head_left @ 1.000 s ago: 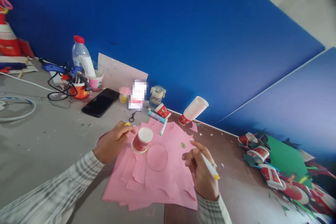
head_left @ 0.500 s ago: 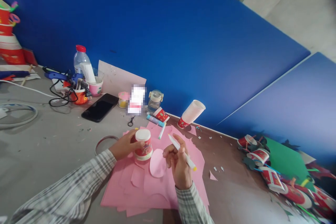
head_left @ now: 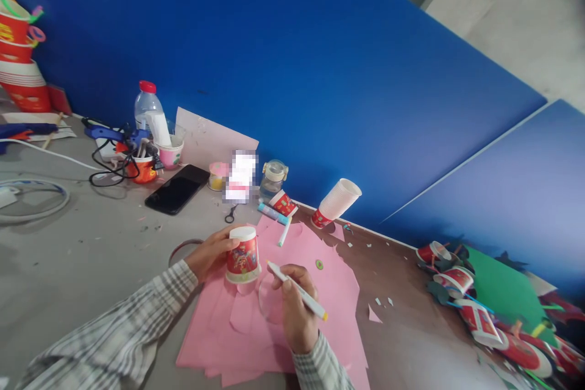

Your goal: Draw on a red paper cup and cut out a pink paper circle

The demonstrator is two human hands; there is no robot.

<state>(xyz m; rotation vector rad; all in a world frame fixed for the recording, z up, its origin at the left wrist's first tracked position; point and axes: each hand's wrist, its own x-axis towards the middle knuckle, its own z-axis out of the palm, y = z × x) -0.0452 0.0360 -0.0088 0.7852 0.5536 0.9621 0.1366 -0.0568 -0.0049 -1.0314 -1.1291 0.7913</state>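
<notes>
My left hand [head_left: 214, 256] is wrapped around a red paper cup [head_left: 243, 259] with a printed pattern, its white base facing up. A white marker pen [head_left: 304, 297] with a yellow end is gripped in my right hand [head_left: 298, 304], its tip pointing toward the cup but apart from it. Under both hands lies a stack of pink paper sheets [head_left: 201, 341]. A rounded pink cut-out [head_left: 269, 301] rests on the stack, partly covered by my right hand. A small green round piece [head_left: 319, 264] lies on the paper to the right.
Behind the paper are a glue stick [head_left: 273, 213], another marker [head_left: 284, 233], a tipped cup [head_left: 284, 203] and a lidded jar [head_left: 274, 178]. A black phone [head_left: 177, 189] lies left. Stacked white cups [head_left: 338, 201] lean by the blue partition [head_left: 292, 73]. Decorated cups [head_left: 479, 323] crowd the right.
My right hand has moved left and turned the marker's tip closer to the cup. The cup has shifted slightly left and turned. The small green round piece is now visible on the paper.
</notes>
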